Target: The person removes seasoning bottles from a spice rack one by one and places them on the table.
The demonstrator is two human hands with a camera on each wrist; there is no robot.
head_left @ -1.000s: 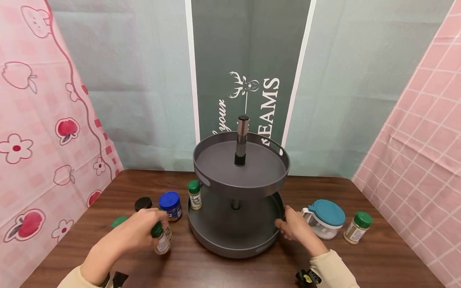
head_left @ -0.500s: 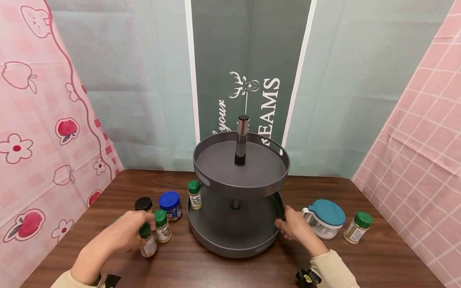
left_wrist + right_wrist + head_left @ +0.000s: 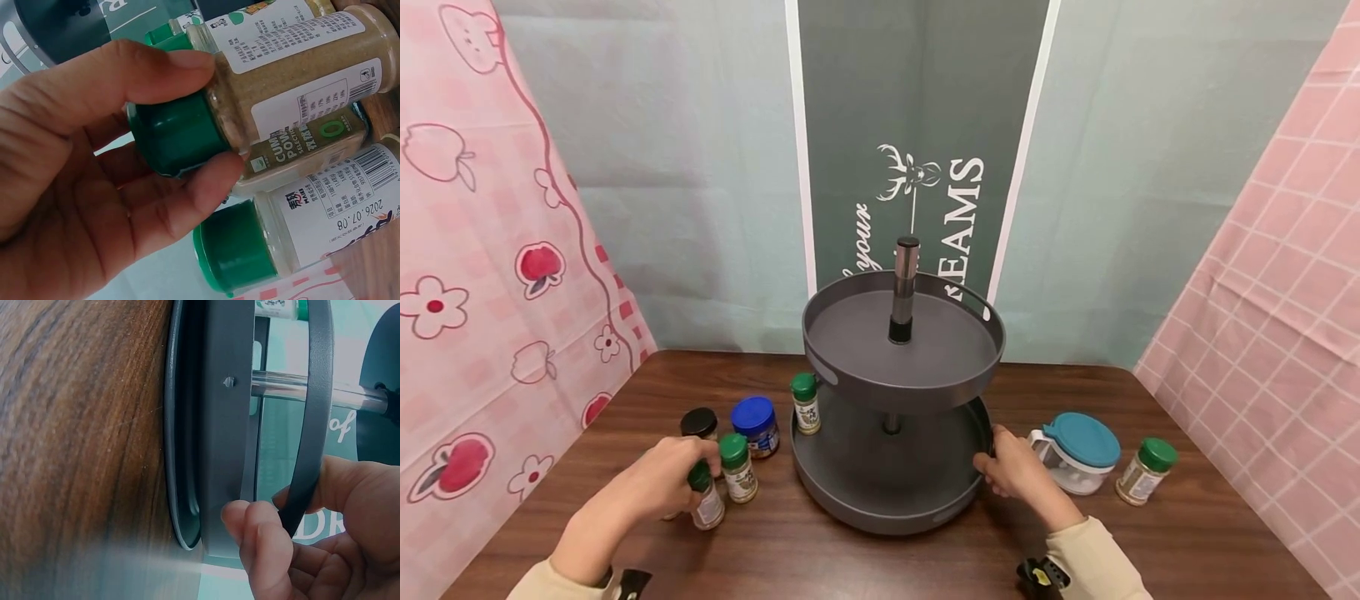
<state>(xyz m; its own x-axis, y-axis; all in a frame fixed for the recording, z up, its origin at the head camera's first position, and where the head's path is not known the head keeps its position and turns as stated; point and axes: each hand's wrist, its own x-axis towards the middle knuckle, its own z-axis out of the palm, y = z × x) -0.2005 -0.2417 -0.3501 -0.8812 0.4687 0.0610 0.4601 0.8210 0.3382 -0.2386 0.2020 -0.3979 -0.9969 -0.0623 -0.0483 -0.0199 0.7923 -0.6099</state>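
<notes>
My left hand (image 3: pixel 662 479) pinches a green-capped spice jar (image 3: pixel 707 507) at its cap and neck, between thumb and fingers. Brown powder fills this jar in the left wrist view. Just right of it stands another green-capped jar (image 3: pixel 742 475). The left wrist view also has a jar labelled cumin (image 3: pixel 312 150) and one more green-capped jar (image 3: pixel 240 247) close by. My right hand (image 3: pixel 1015 468) grips the right rim of the dark grey two-tier rack's lower tray (image 3: pixel 883 523), thumb inside. On that tray's left side stands a green-capped jar (image 3: pixel 806 408).
A black-lidded jar (image 3: pixel 700 422) and a blue-lidded jar (image 3: pixel 756 429) stand behind the left hand. Right of the rack are a clear container with a teal lid (image 3: pixel 1082 439) and a green-capped jar (image 3: pixel 1145 472). The upper tray (image 3: pixel 865 350) overhangs the lower one around a metal post (image 3: pixel 906 279).
My left hand has moved left with the spice jar, away from the rack, uncovering the neighbouring green-capped jar. It has barely shifted over the last half second. The right hand keeps its place.
</notes>
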